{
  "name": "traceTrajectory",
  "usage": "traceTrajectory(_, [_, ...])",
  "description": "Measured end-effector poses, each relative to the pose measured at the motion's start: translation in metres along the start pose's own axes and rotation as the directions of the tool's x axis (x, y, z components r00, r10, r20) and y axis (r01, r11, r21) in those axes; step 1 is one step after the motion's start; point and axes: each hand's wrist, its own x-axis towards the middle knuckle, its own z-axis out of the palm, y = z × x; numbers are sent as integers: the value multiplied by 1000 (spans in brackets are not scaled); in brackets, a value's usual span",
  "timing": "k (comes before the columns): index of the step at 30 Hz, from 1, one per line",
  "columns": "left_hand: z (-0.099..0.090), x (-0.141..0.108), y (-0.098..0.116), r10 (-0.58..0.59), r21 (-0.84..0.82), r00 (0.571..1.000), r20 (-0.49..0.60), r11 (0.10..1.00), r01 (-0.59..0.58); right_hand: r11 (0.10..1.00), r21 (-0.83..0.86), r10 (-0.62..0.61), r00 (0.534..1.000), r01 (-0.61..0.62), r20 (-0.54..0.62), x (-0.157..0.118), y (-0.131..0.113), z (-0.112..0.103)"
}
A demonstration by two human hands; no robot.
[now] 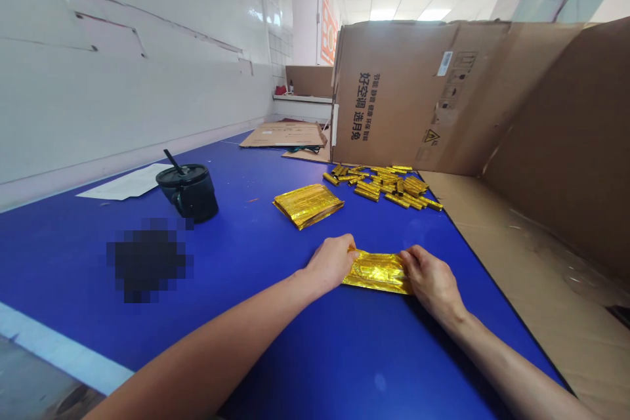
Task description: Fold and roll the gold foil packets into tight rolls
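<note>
My left hand (pixel 331 264) and my right hand (pixel 432 282) grip opposite ends of a crinkled gold foil packet (pixel 378 272), holding it flat on the blue table (pixel 295 348). Just beyond my left hand lies a flat stack of gold foil sheets (pixel 308 205). Farther ahead, past the gap above my right hand, several short rolled gold foil sticks (pixel 388 185) lie scattered in a loose pile against the cardboard.
A black lidded cup with a straw (pixel 188 193) and a white paper sheet (pixel 125 182) stand left, beside a pixelated patch (pixel 147 261). A tall cardboard box wall (pixel 408 95) rises ahead, flattened cardboard (pixel 284 136) lies beyond, and a white wall runs along the left.
</note>
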Motion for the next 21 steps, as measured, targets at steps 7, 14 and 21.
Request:
traceTrajectory(7, [5, -28, 33, 353, 265, 935, 26, 899, -347, 965, -262, -3, 998, 19, 61, -1, -4, 1])
traceTrajectory(14, [19, -50, 44, 408, 49, 821, 398, 885, -464, 935, -350, -18, 994, 54, 104, 0, -8, -1])
traceTrajectory(21, [17, -47, 41, 367, 55, 832, 415, 903, -426, 912, -409, 47, 998, -26, 41, 5, 4, -14])
